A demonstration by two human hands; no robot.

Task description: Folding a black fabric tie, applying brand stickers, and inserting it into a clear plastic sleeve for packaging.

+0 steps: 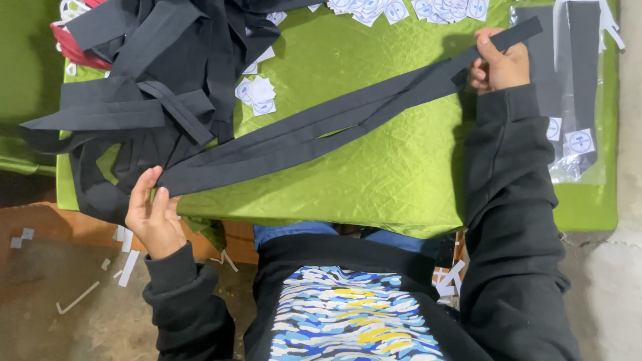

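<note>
Green crinkled cloth over table, concrete floor below with white paper scraps

Black fabric strips: bundle of several long bands laid flat across table, long axis diagonal, from near-left edge up toward far-right. Judged light, soft, limp; likely to sag or twist if unsupported, layers likely to slide apart. Best taken at both ends and kept taut

Left hand: at near-left end of bundle, fingers together and laid along strip end, thumb side pressing it; full clamp not confirmed

Right hand: at far-right end, fingers closed around strips, thumb on top, short tail projecting beyond grip

Heap of black fabric at far left, partly overlapping bundle. Round-printed white labels scattered beside heap and along far edge. Clear plastic bag with dark pieces at right edge
</note>
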